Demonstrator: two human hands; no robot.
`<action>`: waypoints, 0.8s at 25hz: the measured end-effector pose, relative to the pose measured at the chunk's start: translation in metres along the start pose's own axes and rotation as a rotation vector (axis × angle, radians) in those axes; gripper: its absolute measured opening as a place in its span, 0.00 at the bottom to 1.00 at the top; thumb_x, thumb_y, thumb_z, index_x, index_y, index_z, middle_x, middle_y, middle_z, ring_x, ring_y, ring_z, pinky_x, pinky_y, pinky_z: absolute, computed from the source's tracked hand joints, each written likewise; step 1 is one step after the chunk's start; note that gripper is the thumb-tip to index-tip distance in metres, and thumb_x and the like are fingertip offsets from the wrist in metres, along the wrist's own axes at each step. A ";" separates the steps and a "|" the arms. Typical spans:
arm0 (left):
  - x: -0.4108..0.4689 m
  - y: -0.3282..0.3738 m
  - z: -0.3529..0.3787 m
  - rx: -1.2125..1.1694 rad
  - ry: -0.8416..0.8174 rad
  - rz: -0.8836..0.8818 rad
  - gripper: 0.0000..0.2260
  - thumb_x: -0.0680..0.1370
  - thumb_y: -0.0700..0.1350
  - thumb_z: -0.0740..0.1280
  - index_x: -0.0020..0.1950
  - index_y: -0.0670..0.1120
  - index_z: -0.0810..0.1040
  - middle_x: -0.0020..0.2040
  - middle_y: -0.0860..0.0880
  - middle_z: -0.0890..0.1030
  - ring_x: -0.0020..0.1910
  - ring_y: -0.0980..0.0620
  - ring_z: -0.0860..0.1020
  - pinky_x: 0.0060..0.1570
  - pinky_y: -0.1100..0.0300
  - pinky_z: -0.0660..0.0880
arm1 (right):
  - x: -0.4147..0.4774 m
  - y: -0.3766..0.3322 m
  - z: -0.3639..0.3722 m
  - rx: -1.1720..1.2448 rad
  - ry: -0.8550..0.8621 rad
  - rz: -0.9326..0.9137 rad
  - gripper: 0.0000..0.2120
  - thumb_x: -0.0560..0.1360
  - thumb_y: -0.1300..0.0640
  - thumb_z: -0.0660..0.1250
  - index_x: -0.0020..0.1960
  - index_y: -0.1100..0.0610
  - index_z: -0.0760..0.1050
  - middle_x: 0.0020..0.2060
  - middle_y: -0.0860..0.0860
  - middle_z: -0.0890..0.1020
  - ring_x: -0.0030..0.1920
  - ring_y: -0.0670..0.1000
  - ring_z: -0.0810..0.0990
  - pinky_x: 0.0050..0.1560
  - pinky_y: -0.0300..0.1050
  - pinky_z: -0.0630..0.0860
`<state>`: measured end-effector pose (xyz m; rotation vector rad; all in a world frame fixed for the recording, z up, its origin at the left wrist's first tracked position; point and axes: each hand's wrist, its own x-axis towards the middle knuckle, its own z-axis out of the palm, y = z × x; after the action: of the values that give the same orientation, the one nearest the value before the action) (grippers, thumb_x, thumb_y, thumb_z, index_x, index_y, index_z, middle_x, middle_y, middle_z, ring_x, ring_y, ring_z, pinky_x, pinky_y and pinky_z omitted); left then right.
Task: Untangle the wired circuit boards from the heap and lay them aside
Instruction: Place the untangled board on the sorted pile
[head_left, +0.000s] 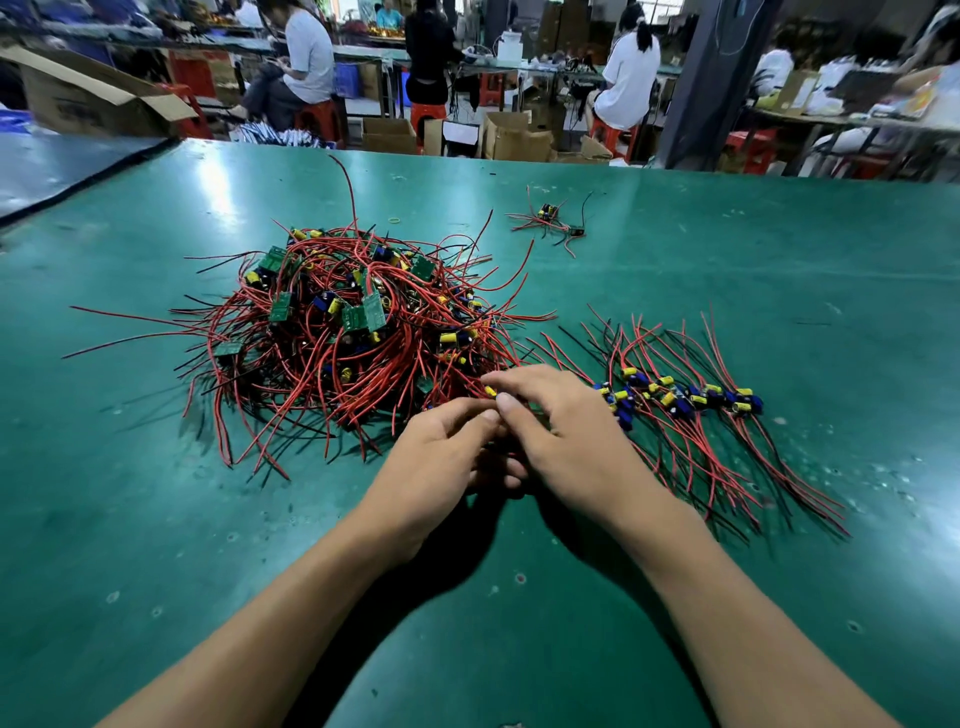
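Left hand (441, 457), right hand (563, 431) curl fingers (524, 382) — hold unclear — at heap (337, 322), wires (130, 336) splayed outward.

You had two hands at work, your left hand (441, 457) and your right hand (561, 431). One tangled heap (337, 322) held boards too buried to count. One laid-out row (685, 400) held roughly six boards, one far cluster (550, 221) seemingly two. One yellow rubber band (395, 220) lay beyond.
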<state>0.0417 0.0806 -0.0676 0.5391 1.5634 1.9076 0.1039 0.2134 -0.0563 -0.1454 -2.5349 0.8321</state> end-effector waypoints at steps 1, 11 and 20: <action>0.000 -0.001 0.000 0.026 -0.017 0.000 0.09 0.83 0.37 0.59 0.54 0.41 0.79 0.42 0.40 0.82 0.35 0.46 0.82 0.38 0.54 0.82 | 0.000 0.003 0.001 -0.038 -0.038 0.021 0.13 0.81 0.61 0.64 0.64 0.56 0.81 0.60 0.52 0.82 0.63 0.51 0.75 0.67 0.40 0.66; 0.001 -0.005 0.001 0.143 -0.060 0.034 0.07 0.82 0.35 0.60 0.56 0.40 0.77 0.40 0.43 0.83 0.26 0.46 0.78 0.26 0.59 0.76 | 0.001 0.019 -0.005 -0.104 -0.058 0.152 0.08 0.75 0.58 0.72 0.53 0.51 0.83 0.47 0.46 0.76 0.55 0.50 0.73 0.57 0.45 0.70; -0.001 0.001 0.003 0.070 -0.006 0.023 0.09 0.81 0.34 0.61 0.60 0.42 0.73 0.47 0.39 0.83 0.29 0.43 0.79 0.27 0.57 0.76 | 0.007 0.012 -0.022 0.396 0.356 0.265 0.08 0.79 0.62 0.68 0.45 0.51 0.75 0.43 0.50 0.82 0.45 0.48 0.80 0.49 0.39 0.74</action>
<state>0.0446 0.0818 -0.0655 0.5942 1.6323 1.8719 0.1074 0.2367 -0.0454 -0.4620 -2.0034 1.2672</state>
